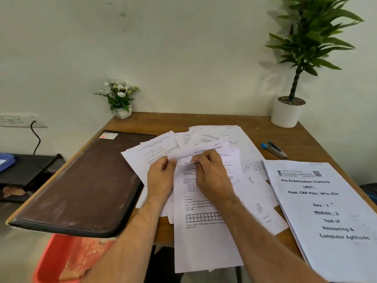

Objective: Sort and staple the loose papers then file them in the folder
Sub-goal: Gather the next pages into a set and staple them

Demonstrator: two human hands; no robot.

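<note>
Loose printed papers (206, 237) lie spread over the middle of the wooden table (240, 119). My left hand (161, 176) and my right hand (212, 176) rest side by side on the pile, both pinching the curled top edge of one sheet (191, 154). A closed brown folder (85, 180) lies to the left of the papers. At the right lies a thick stack with a printed title page (324, 213). A blue and grey stapler (273, 149) sits on the table behind that stack, away from both hands.
A small white flower pot (120, 99) stands at the table's back left and a tall potted plant (289, 111) at the back right. A red bin (67, 260) sits below the table's front left edge. A dark shelf (26, 174) stands at far left.
</note>
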